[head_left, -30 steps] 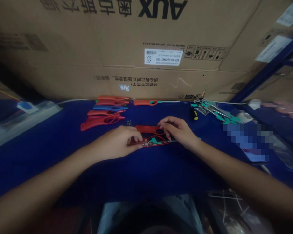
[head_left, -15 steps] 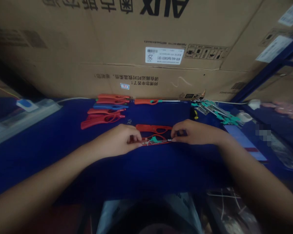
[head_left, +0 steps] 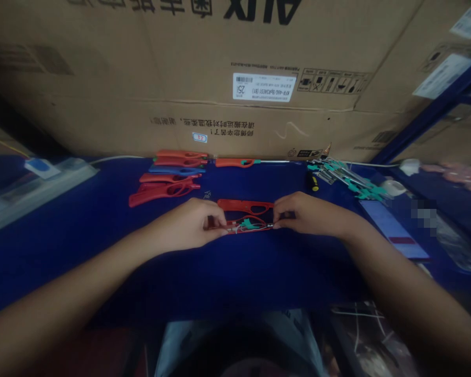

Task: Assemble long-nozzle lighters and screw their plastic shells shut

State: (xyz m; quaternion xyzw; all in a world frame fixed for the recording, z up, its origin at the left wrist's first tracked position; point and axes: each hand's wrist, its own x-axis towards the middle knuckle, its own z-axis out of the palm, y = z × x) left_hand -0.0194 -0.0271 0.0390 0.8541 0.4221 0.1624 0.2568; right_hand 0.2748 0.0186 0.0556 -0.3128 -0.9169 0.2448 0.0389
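On the blue cloth in front of me lies an open red lighter shell with a teal trigger piece and thin wires inside it. My left hand is closed and pinches the shell's left end. My right hand is closed in a pinch at the shell's right end, on a thin metal rod there. A second red shell half lies just behind, touching neither hand clearly.
A stack of red and blue shell halves lies at the back left. A finished red lighter rests by the big cardboard box. Teal-and-metal inner parts and a small black-yellow screwdriver sit at the back right.
My right hand has slid from over the shell's middle to its right end, where it now pinches. My left hand has stayed at the left end.
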